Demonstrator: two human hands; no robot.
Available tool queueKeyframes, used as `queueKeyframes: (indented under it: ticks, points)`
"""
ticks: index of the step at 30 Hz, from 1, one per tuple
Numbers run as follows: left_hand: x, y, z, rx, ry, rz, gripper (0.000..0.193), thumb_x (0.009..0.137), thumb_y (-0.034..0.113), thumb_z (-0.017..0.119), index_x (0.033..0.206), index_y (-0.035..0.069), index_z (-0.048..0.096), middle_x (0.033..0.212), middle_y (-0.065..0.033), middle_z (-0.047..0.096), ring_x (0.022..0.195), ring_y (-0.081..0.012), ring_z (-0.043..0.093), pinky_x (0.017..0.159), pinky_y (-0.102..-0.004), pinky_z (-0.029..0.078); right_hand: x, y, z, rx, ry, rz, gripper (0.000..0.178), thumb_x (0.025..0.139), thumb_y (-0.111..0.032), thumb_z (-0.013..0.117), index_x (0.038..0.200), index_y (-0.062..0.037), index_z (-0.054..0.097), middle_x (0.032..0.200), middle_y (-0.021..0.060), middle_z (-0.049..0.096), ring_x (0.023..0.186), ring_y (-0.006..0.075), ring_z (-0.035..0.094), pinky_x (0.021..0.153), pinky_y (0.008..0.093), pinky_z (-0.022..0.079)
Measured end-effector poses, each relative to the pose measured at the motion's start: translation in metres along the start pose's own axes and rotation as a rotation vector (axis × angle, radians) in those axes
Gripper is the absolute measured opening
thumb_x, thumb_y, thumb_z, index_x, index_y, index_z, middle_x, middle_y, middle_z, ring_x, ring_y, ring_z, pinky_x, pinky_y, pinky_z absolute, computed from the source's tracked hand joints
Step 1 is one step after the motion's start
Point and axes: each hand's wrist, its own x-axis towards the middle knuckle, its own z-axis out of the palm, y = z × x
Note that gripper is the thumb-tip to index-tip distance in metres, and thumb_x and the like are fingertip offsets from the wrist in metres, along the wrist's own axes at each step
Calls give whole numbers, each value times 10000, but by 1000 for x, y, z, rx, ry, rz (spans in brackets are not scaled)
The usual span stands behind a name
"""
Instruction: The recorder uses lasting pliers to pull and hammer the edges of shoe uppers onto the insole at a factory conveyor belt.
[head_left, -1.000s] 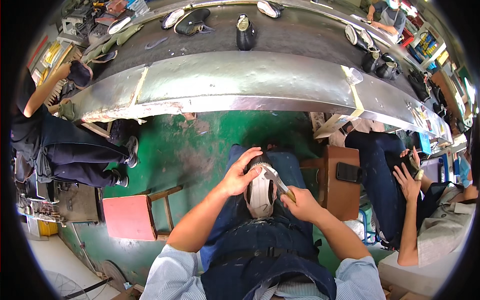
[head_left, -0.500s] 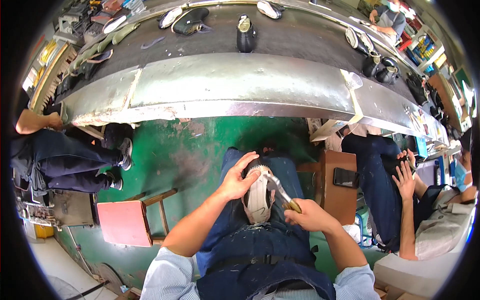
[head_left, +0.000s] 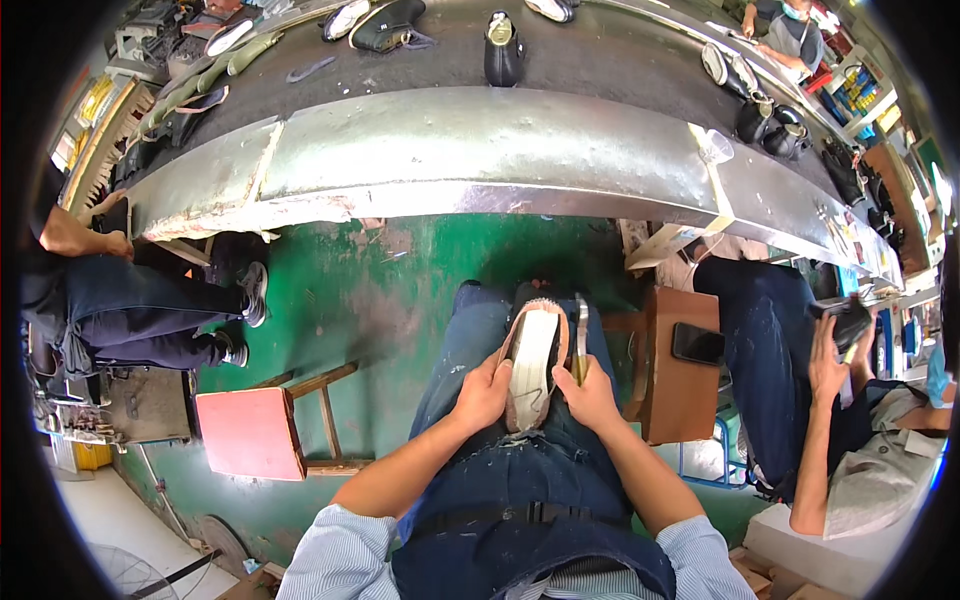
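A shoe upper on a last [head_left: 532, 375] rests bottom up on my lap, its pale insole facing me and a tan edge folded around the rim. My left hand [head_left: 482, 396] is closed on its left side, thumb along the edge. At its right side, my right hand [head_left: 590, 394] is closed around a slim metal hand tool [head_left: 582, 335] with a yellowish handle, its metal end pointing away from me. The right thumb lies close to the shoe's edge; whether it presses on it is hard to tell. The tool's exact kind does not show clearly.
Ahead runs a metal-edged bench [head_left: 430, 140] with a dark belt carrying several shoes, among them a black shoe [head_left: 503, 50]. A pink stool [head_left: 248, 432] stands left, a brown stool [head_left: 680, 375] with a phone [head_left: 698, 343] right. People sit on both sides.
My right hand has drawn the tool off the shoe's toe to its right side, turning it upright. My left hand has slid from the toe down the shoe's left side, uncovering the insole.
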Motion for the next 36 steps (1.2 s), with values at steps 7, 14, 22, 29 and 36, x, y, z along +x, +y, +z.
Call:
queueKeyframes:
  ticks: [7,14,22,29,36]
  points:
    - [16,15,-11,-317,-232,-130,549,845,-38,475,1393,-3,491,1256,-94,615,1122,-179,581,997,-285,429,7,3,4,-76,-31,-1,379,797,-236,688,1003,48,546,878,196,645,800,315,638,721,395,505]
    - [28,4,-24,-600,-630,-341,808,757,-104,535,1508,128,347,1329,-69,568,1199,-198,553,1043,-304,410,15,-8,-24,-222,-195,73,415,714,-146,686,1031,69,527,991,244,656,950,398,643,847,427,501]
    - [0,-15,32,161,-109,183,942,807,247,693,1493,-97,146,1537,-280,231,1452,-369,222,1189,-380,200,-45,-11,-101,123,-418,299,339,901,-159,616,1179,24,552,950,97,651,812,157,618,716,305,497]
    - [1,-7,41,86,-154,168,961,826,223,668,1488,-119,62,1560,-310,101,1485,-384,74,1205,-365,130,-42,-42,-104,-462,-536,-154,545,889,-176,603,1350,76,459,1239,296,570,1152,438,556,1001,425,441]
    - [5,-13,45,138,-211,189,1009,836,195,673,1483,-127,-31,1575,-306,38,1492,-368,25,1205,-349,92,-5,-112,-100,-766,-722,-15,487,884,-203,598,1257,95,501,1170,309,601,1103,431,586,966,445,466]
